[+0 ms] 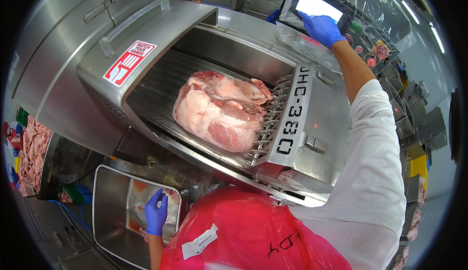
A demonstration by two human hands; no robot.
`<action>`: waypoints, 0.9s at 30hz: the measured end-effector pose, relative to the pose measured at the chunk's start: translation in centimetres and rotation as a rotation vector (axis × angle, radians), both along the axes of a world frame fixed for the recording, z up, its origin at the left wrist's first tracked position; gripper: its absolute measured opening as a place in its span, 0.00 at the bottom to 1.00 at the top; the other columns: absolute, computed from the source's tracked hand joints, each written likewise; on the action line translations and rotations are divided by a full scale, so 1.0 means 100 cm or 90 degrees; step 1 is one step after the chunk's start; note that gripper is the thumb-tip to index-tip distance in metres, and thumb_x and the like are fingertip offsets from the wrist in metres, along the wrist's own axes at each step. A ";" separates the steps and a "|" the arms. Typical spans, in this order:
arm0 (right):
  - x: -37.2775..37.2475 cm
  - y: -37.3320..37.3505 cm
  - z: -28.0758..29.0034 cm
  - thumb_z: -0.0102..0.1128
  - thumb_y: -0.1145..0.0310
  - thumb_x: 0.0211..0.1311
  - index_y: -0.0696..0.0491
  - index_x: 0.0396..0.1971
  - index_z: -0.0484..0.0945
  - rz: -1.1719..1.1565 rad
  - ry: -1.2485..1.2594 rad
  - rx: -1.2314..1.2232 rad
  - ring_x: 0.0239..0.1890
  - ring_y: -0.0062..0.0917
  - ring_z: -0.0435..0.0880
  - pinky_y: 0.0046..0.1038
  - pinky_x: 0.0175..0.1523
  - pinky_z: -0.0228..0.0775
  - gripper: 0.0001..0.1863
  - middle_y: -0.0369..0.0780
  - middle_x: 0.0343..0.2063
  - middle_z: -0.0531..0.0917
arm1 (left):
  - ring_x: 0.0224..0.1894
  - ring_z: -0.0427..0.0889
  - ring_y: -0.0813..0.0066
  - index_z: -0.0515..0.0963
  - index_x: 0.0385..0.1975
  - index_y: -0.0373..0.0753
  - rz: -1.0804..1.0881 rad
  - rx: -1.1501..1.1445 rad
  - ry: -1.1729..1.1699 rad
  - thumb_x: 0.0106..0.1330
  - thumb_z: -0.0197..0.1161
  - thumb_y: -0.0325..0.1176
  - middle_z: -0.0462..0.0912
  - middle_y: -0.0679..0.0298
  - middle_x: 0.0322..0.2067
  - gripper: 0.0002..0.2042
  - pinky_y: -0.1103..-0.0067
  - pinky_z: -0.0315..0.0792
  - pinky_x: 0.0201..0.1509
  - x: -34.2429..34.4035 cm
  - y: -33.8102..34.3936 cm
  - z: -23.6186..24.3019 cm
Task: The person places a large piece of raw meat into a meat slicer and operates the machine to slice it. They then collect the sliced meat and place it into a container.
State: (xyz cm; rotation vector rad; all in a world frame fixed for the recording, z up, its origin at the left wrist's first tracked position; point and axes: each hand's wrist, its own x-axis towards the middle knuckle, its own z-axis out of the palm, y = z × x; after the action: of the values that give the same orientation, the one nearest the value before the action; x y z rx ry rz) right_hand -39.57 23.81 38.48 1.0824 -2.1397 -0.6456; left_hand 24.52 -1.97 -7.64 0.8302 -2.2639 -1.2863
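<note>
My right hand (321, 29), in a blue glove, reaches to the lit screen (319, 6) at the upper right. Its fingers are stretched out, and a fingertip lies at the screen's lower left edge. A large piece of raw meat (222, 111), pink with white fat, lies on the ribbed bed of a steel slicing machine (317, 138). Its right end meets a row of metal gripping teeth (273, 114). My left hand (156, 215), also gloved blue, hangs over a steel tub (114, 197) at the lower left. Its fingers are loosely bent and apart, holding nothing.
The machine's raised steel cover (161, 31) stands left of the meat. Clear plastic sheeting (365, 1) drapes around the screen. Meat scraps and reddish stains are in the tub. A heap of pale meat (34, 153) sits at the far left. My red apron (219, 231) is close to the machine's front edge.
</note>
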 end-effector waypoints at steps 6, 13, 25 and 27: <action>-0.007 0.027 0.000 0.49 0.62 0.73 0.44 0.66 0.72 0.037 0.025 0.011 0.35 0.44 0.87 0.46 0.43 0.79 0.23 0.46 0.36 0.88 | 0.40 0.90 0.61 0.82 0.54 0.32 0.000 -0.002 -0.012 0.69 0.67 0.32 0.90 0.50 0.38 0.17 0.69 0.80 0.47 -0.003 0.001 -0.001; 0.005 0.088 0.007 0.52 0.61 0.72 0.45 0.69 0.69 -0.035 0.058 -0.040 0.38 0.44 0.88 0.47 0.43 0.80 0.26 0.46 0.38 0.88 | 0.40 0.90 0.61 0.82 0.55 0.32 -0.014 0.005 -0.023 0.69 0.67 0.32 0.90 0.50 0.38 0.17 0.69 0.80 0.47 -0.006 -0.003 -0.008; -0.003 0.098 0.011 0.53 0.62 0.72 0.42 0.72 0.64 -0.124 0.091 -0.026 0.35 0.42 0.88 0.47 0.40 0.80 0.29 0.46 0.38 0.88 | 0.41 0.89 0.60 0.82 0.55 0.30 -0.045 -0.015 -0.005 0.69 0.67 0.30 0.89 0.50 0.39 0.17 0.69 0.80 0.49 -0.023 -0.011 0.008; -0.007 0.098 0.009 0.53 0.61 0.72 0.42 0.72 0.65 -0.087 0.101 -0.034 0.35 0.42 0.89 0.47 0.39 0.80 0.29 0.46 0.38 0.88 | 0.41 0.89 0.60 0.82 0.55 0.30 -0.043 -0.024 0.000 0.69 0.67 0.30 0.89 0.50 0.39 0.17 0.69 0.80 0.48 -0.021 -0.011 0.006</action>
State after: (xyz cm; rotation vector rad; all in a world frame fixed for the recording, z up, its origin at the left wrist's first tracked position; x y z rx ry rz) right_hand -40.27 33.63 39.35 0.8328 -2.0938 -0.7081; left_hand 22.44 -3.08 -7.04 0.7474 -2.3266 -1.2687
